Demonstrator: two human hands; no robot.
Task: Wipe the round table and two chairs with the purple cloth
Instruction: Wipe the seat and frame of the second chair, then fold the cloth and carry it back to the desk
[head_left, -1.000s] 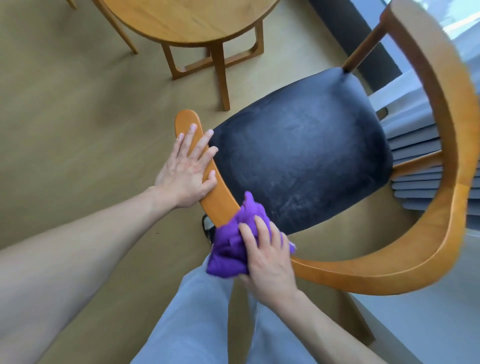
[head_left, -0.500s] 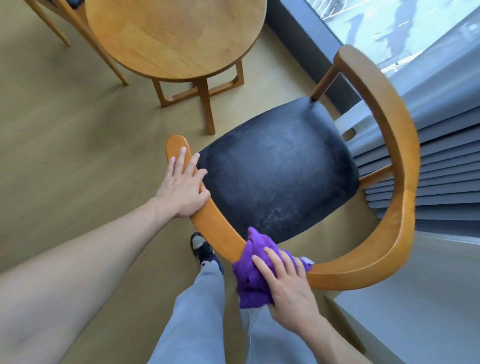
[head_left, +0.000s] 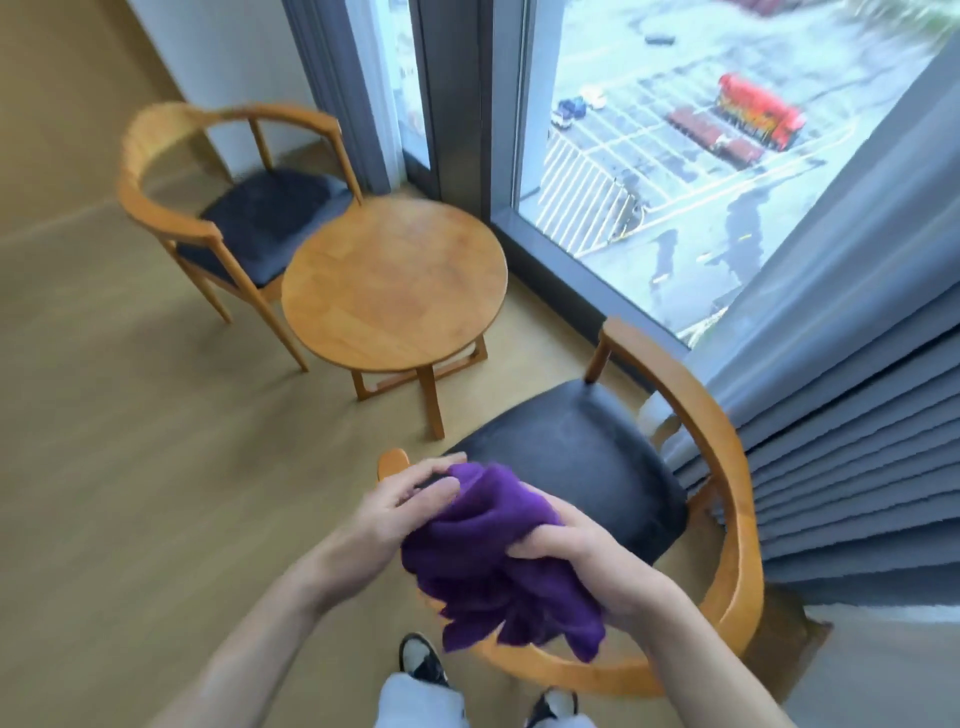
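Window-side corner, tan floor. Purple cloth (head_left: 493, 566) was bunched in air between both hands, above near chair (head_left: 727, 525) armrest. Left hand (head_left: 400, 512) held its upper edge, fingers curled, thumb on top; right hand (head_left: 576, 556) gripped bundle, fingers wrapped in. Likely refolding: expose fresh face, flatten pad before next wipe. Round desk (head_left: 395, 283) stood beyond, far chair (head_left: 171, 208) behind its far-left edge.
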